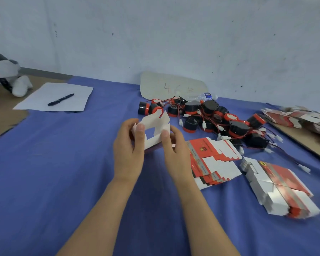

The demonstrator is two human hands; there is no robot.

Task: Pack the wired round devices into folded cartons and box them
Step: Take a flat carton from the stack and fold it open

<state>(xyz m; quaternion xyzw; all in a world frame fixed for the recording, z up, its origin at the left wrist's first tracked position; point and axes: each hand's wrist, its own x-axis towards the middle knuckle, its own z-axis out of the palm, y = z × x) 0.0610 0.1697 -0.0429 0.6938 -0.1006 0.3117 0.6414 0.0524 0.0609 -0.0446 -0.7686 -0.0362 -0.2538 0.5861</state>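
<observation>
A small carton [153, 130], white inside and red outside, is held between both hands above the blue cloth, its flaps standing open at the top. My left hand [128, 148] grips its left side and my right hand [175, 152] its right side. Behind it lies a heap of black-and-red round devices [207, 115] with red wires and white plugs. Flat unfolded cartons lie in one stack [212, 159] just right of my right hand and another stack [279, 189] further right.
A white sheet [57, 97] with a black pen [61, 99] lies at the far left. A cardboard piece marked with numbers [172, 85] and a plastic bottle [201, 97] sit by the wall. More flat cartons [299, 119] rest on a board at the right edge.
</observation>
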